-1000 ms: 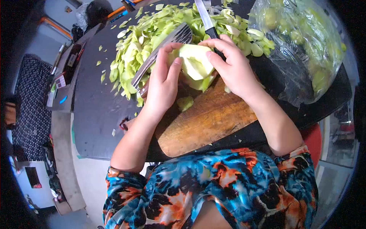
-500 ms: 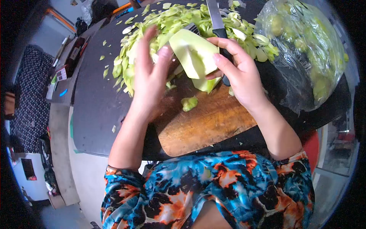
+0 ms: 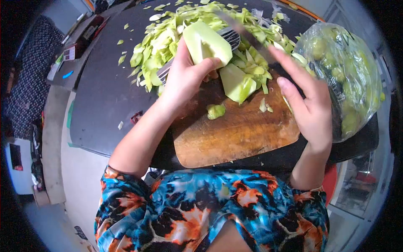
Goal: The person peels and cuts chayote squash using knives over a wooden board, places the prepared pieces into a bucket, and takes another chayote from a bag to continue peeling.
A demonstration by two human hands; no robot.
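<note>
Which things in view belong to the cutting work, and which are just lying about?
Likely in the job:
peeled green vegetable piece in the left hand
striped metal blade behind it
blurred knife near the right hand
wooden cutting board
pile of green slices
clear plastic bag

Apparently just lying about:
small blue strip, left
patterned cloth, far left

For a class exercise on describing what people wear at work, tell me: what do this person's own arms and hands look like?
The left hand and right hand show no gloves or visible jewellery. The left sleeve and right sleeve are loose, ending near the elbow, in a blotchy blue, orange, black and cream print.
</note>
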